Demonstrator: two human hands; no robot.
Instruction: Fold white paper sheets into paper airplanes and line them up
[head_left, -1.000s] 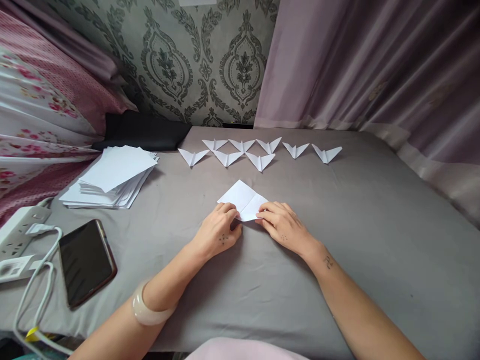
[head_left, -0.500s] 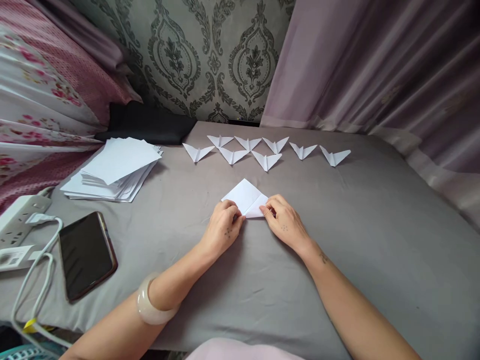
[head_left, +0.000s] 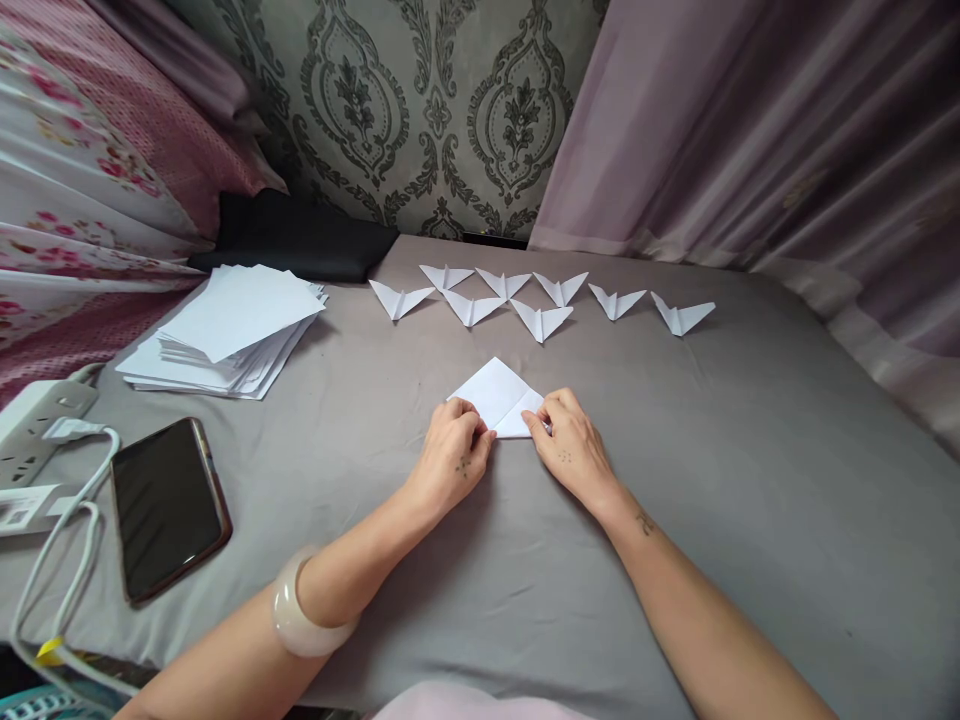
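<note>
Eight folded planes (head_left: 541, 318) lie done at 12 o'clock. Both hands, left (head_left: 455, 458) and right (head_left: 570, 450), pinch the half-folded sheet (head_left: 499, 395) at centre; a paper stack (head_left: 229, 330) waits at 10 o'clock.

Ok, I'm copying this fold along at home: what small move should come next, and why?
Probably press the near edge flat. Both hands, left and right, pinch the paper's near corners on the grey cloth, and the fold looks only half creased; the finished planes behind show sharp creases.
</note>
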